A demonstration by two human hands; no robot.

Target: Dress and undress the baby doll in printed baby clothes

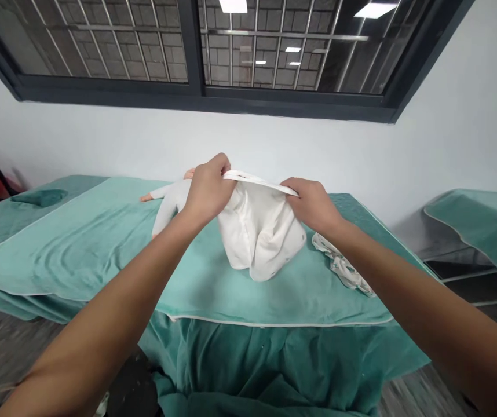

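Observation:
My left hand (208,188) and my right hand (313,202) are both closed on the top edge of a white baby garment (259,231), holding it stretched between them above the teal mat (101,249). The garment's lower part hangs down and touches the mat. Behind my left hand lies a baby doll in white clothing (168,200), partly hidden by my hand and the garment. Its small arm reaches out to the left.
A crumpled patterned white cloth (344,266) lies on the mat to the right under my right forearm. The mat covers a bed with a dark teal sheet (252,359). Another teal-covered bed (483,220) stands at right; a folded teal cloth (40,197) lies far left.

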